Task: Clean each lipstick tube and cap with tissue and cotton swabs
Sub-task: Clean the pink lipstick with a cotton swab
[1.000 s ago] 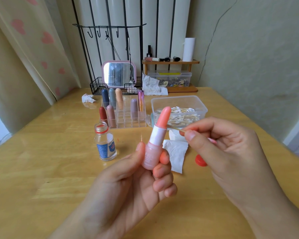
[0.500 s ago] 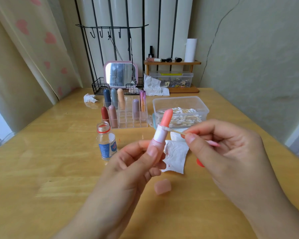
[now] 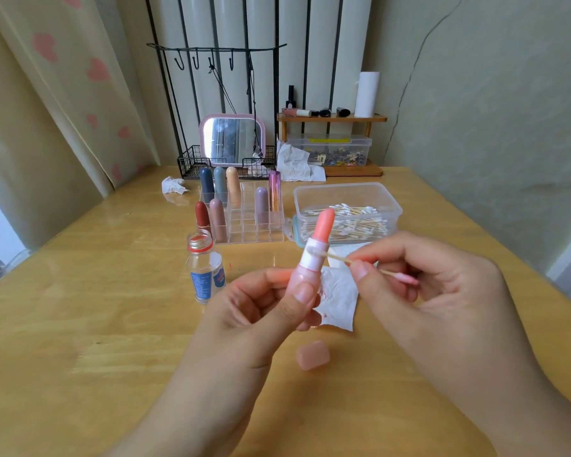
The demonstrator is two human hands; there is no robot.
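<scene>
My left hand (image 3: 257, 311) grips an open pink lipstick tube (image 3: 310, 258) upright by its base, its coral bullet raised. My right hand (image 3: 442, 291) pinches a cotton swab (image 3: 338, 257) whose white tip touches the tube's white collar; its other tip is stained pink. The tube's pink cap (image 3: 313, 355) lies on the table below my hands. A stained white tissue (image 3: 338, 298) lies behind the tube.
A clear organiser (image 3: 244, 225) with several capped lipsticks stands behind. Beside it sit a small open bottle (image 3: 205, 268) and a clear box of cotton swabs (image 3: 346, 212). Crumpled tissues (image 3: 173, 185), a mirror (image 3: 233, 140) and a wooden shelf (image 3: 332, 118) line the back.
My left hand shifted its grip to the tube's base and the cap now lies on the table. The swab tip has come to the tube's collar.
</scene>
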